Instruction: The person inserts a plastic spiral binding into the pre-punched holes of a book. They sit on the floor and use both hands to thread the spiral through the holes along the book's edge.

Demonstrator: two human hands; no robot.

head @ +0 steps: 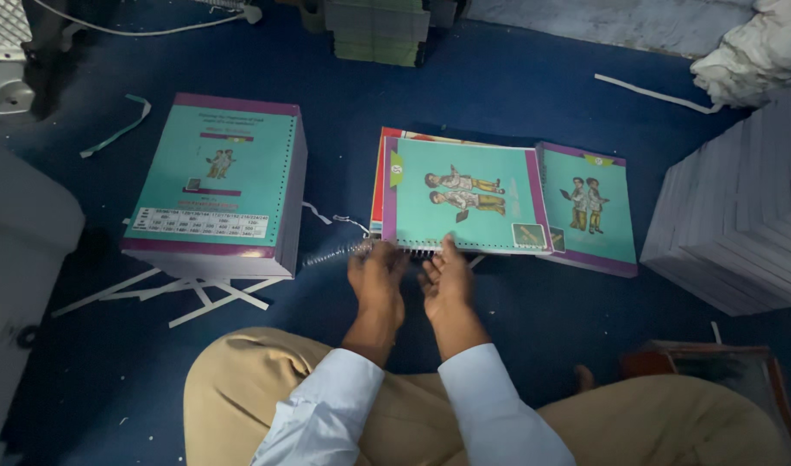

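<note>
Binding step: left hand (376, 280) pinches the wire coil (337, 253), right hand (447, 283) lies open-fingered on the teal booklet (463, 197) on the blue floor (516, 78), near edge; feeding the coil through the holes needs steady turning.

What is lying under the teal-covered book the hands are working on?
Under the teal book, a red and orange cover edge pokes out at its left side. How many books lie beneath is hidden. Both hands touch its near punched edge.
</note>
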